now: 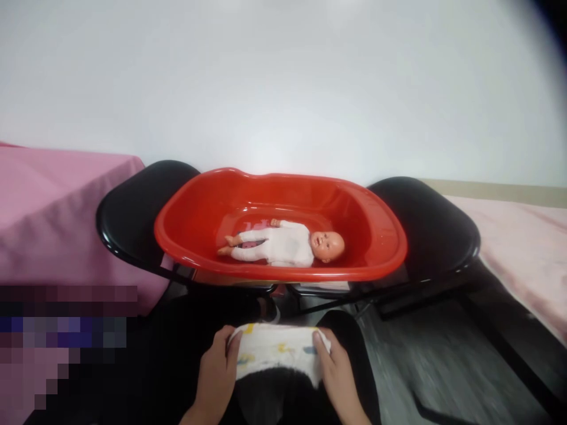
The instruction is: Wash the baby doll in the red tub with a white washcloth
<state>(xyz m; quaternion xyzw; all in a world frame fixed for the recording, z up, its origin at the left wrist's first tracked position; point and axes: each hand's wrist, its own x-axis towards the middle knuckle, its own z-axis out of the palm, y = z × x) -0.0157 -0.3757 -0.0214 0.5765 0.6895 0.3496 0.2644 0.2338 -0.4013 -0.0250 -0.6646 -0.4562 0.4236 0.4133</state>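
A small white cloth (279, 351) with yellow and blue-grey prints is stretched above my lap. My left hand (218, 366) pinches its left end, thumb on top. At the opposite end, my right hand (337, 369) grips it the same way. The cloth's lower edge sags between them. Beyond my hands a baby doll (290, 245) in a white outfit lies on its back in a red baby bathtub (385, 236). Its head points right and its bare feet point left. Neither hand touches the doll or the tub.
The tub rests across two black chairs, a left one (128, 215) and a right one (436, 230). Pink cloth covers a surface (66, 206) at left, and paler pink covers another (522, 248) at right. A white wall (283, 88) stands behind.
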